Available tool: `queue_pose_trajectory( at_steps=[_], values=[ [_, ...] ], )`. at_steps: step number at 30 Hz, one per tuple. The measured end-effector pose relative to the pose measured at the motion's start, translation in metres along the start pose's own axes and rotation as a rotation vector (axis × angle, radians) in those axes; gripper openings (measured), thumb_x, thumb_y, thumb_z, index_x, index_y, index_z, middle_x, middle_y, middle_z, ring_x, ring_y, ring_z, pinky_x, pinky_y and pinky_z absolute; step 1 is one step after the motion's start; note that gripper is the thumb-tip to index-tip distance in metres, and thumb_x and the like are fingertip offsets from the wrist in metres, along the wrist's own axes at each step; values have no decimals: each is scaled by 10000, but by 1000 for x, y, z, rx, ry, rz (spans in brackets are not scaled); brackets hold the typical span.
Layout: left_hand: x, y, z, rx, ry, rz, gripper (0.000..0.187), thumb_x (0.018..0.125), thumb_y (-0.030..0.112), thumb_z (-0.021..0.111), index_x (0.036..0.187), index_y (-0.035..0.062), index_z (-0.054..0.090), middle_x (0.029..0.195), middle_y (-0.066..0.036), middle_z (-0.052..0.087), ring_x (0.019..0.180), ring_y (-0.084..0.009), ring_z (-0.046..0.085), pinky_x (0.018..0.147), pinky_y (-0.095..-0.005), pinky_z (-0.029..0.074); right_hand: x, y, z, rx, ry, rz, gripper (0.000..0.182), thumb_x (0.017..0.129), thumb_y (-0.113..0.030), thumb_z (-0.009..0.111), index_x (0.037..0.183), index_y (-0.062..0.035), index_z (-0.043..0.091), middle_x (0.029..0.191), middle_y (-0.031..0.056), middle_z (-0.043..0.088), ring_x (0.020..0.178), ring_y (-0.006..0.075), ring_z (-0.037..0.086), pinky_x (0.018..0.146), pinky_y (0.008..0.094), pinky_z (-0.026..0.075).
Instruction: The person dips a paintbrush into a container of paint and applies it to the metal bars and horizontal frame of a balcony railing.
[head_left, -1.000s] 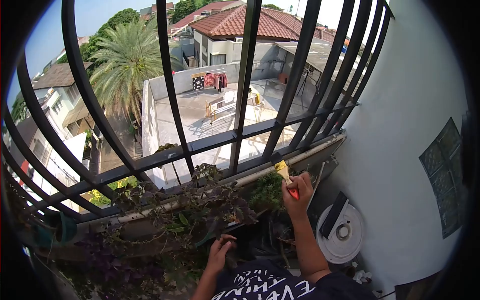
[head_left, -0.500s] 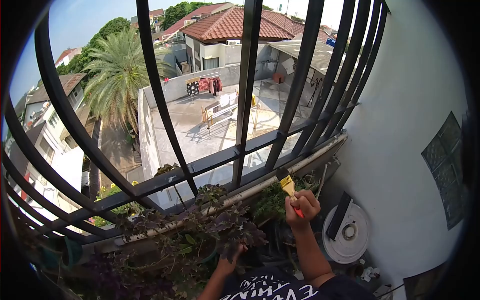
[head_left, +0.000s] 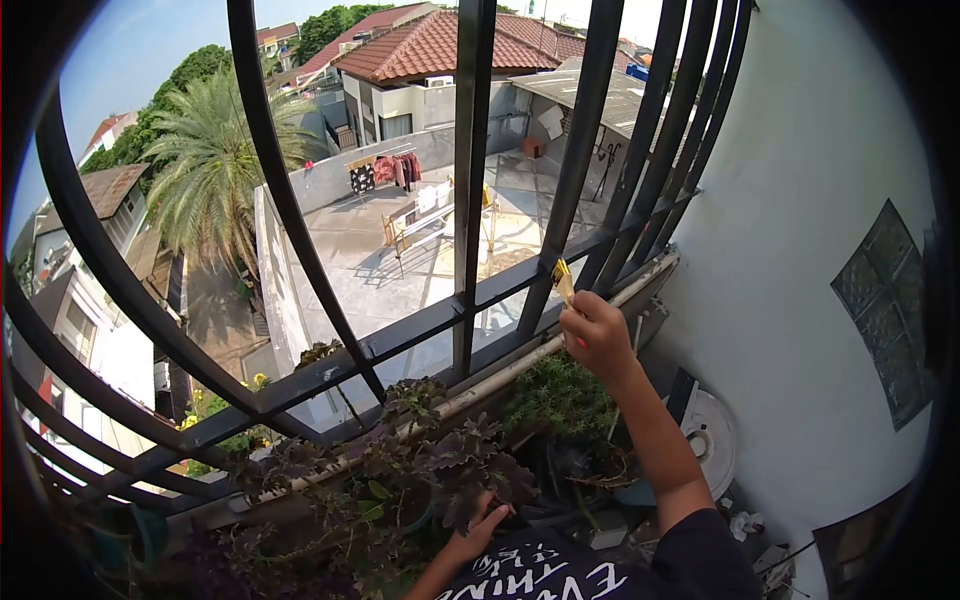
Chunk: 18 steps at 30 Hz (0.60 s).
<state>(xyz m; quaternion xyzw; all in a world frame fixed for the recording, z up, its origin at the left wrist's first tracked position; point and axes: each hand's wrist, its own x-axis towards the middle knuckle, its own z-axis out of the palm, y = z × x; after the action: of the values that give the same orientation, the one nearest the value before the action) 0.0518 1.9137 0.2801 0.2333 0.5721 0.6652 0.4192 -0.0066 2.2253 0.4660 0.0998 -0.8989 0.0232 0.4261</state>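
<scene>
My right hand (head_left: 597,335) is closed round a paintbrush (head_left: 563,281), with its bristle end pointing up at the black metal railing (head_left: 515,283). The brush tip is at the junction of an upright bar and the horizontal rail; whether it touches cannot be told. Low in the view, my left hand (head_left: 482,528) is close to my shirt, beside dark purple leaves (head_left: 465,460). Its thumb and fingers are curled, and what they hold is hidden by leaves and shadow.
Below the railing runs a pale pipe (head_left: 520,370) along the ledge. Green foliage (head_left: 560,400) grows under it. To the right are a white wall (head_left: 780,260) and a round white lid (head_left: 712,440). Beyond the bars, laundry (head_left: 385,172) hangs on a rooftop terrace.
My right hand has moved up and forward with the paintbrush, bringing it to the rail. My left hand has stayed low near the leaves. The view has shifted slightly.
</scene>
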Motion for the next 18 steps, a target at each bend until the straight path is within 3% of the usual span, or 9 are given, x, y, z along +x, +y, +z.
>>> queue_pose_trajectory(
  at_steps=[4, 6, 10, 14, 18],
  values=[
    [3, -10, 4, 1, -6, -22, 212, 971, 188, 505, 1003, -5, 585, 948, -72, 599, 917, -166, 568, 859, -311, 450, 5, -1, -1, -66, 84, -61, 265, 570, 37, 646, 771, -87, 525, 780, 67, 450, 694, 251, 538, 568, 371, 469],
    [3, -8, 4, 12, -16, -12, 213, 975, 164, 492, 1066, -1, 591, 981, -60, 604, 944, -143, 556, 877, -304, 430, 6, -2, 2, -101, 108, -88, 266, 565, 29, 647, 771, -90, 527, 778, 64, 448, 683, 242, 529, 563, 365, 468],
    [5, 7, 5, 9, -18, -25, 229, 974, 146, 486, 1113, -4, 590, 990, -58, 612, 947, -129, 550, 882, -299, 427, 15, -6, -2, -66, -24, -55, 260, 560, 26, 640, 755, -97, 520, 765, 51, 444, 663, 226, 520, 545, 358, 466],
    [6, -1, 7, -51, 13, -13, 229, 973, 133, 486, 1127, -2, 586, 974, -60, 614, 939, -137, 556, 884, -298, 432, 17, -6, -4, -94, 87, -21, 263, 584, 30, 646, 779, -99, 527, 798, 49, 475, 685, 227, 550, 547, 357, 471],
    [1, 14, 18, -118, 62, -29, 222, 968, 115, 490, 1131, 1, 588, 972, -59, 611, 945, -144, 561, 888, -298, 435, 21, -15, 1, -61, -29, -22, 260, 606, 37, 653, 799, -99, 544, 812, 52, 487, 686, 232, 558, 551, 359, 475]
  ],
)
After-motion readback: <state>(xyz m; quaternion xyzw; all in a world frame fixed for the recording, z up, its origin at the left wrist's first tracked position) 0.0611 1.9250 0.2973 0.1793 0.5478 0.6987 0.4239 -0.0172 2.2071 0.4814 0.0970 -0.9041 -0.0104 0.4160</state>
